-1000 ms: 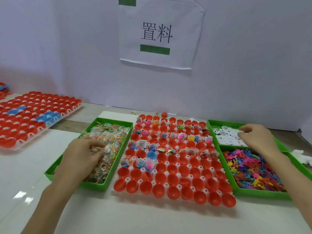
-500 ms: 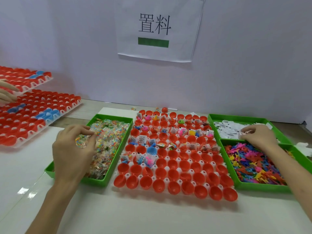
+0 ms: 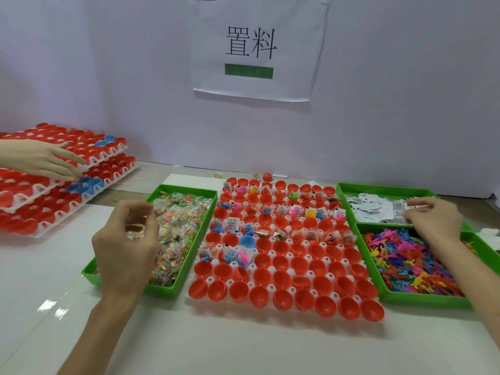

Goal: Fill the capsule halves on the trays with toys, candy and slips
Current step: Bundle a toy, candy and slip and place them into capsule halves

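Observation:
A white tray (image 3: 276, 286) of red capsule halves lies in the middle; its far rows hold slips, toys and candy, its near rows are bare. My left hand (image 3: 125, 244) hovers over the green candy bin (image 3: 186, 277) with fingers curled round small candy packets (image 3: 135, 231). My right hand (image 3: 433, 219) is at the green slip bin (image 3: 359, 189), pinching a white paper slip (image 3: 397, 208). A green bin of coloured plastic toys (image 3: 411, 261) sits in front of the slips.
At the far left, stacked trays of red and blue capsule halves (image 3: 67, 185) sit on the table, with another person's hand (image 3: 46, 159) on the upper tray. A paper sign (image 3: 257, 47) hangs on the back wall. A loose red capsule half (image 3: 267, 176) lies behind the middle tray.
My left hand has lifted out of the candy bin holding packets. My right hand has settled on a slip. Another person's hand has come in at the left with a second tray.

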Motion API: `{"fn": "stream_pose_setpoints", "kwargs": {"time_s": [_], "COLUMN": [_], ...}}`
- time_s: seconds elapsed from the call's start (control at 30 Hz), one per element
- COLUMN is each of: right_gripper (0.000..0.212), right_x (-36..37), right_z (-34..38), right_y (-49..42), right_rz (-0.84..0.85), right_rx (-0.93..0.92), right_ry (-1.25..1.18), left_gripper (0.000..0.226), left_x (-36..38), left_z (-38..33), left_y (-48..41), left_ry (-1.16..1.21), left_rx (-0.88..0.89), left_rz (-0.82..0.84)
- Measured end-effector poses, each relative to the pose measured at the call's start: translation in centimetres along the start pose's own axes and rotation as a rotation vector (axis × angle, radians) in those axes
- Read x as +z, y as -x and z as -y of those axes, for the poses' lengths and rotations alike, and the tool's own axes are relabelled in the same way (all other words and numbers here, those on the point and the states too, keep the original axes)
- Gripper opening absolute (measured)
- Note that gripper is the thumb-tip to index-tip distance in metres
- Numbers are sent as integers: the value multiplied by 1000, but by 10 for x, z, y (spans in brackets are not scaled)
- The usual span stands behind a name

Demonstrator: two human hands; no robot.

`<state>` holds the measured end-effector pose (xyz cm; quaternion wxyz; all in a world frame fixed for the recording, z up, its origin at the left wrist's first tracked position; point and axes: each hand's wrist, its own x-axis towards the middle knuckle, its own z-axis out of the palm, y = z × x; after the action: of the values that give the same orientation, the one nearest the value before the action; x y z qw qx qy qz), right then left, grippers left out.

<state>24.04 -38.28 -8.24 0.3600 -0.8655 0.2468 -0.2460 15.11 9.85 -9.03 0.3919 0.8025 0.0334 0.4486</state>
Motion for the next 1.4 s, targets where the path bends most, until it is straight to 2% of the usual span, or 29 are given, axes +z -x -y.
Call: {"fn": "stream_pose_setpoints", "kwargs": {"time_s": [0.17,0.43,0.53,0.63,0.77,0.87,0.93,1.03,1.23,1.4], "right_gripper": [13,2,12,16,26,25,25,13,13,11], "right_x": [-5,-14,-21,-25,-29,-25,-20,-16,-17,-17], "right_z": [-2,12,33,59,88,94,93,91,89,85], "right_y": [-2,14,33,68,128,166,183,197,202,202], "right_rz": [-24,-55,-14,117,345,469,488,502,490,441], "right_rx": [-15,-32,-106,-211,-352,-384,-394,-331,-330,-337], "right_ry": [-49,-143,-244,-399,-580,-678,-726,-826,-843,-846], "left_gripper": [23,25,27,24,20,19,20,22,21,20], "left_x": [2,7,12,22,40,52,56,57,53,50], "left_z": [-6,-20,-42,-74,-119,-140,-143,-140,-134,-142], "left_y": [5,11,9,10,25,40,50,60,60,63], "left_ry": [5,27,122,306,589,693,695,704,722,792], "left_rx": [48,113,58,-50,-224,-264,-259,-307,-336,-371], "left_rz": [47,86,110,167,369,507,568,590,629,765]}}
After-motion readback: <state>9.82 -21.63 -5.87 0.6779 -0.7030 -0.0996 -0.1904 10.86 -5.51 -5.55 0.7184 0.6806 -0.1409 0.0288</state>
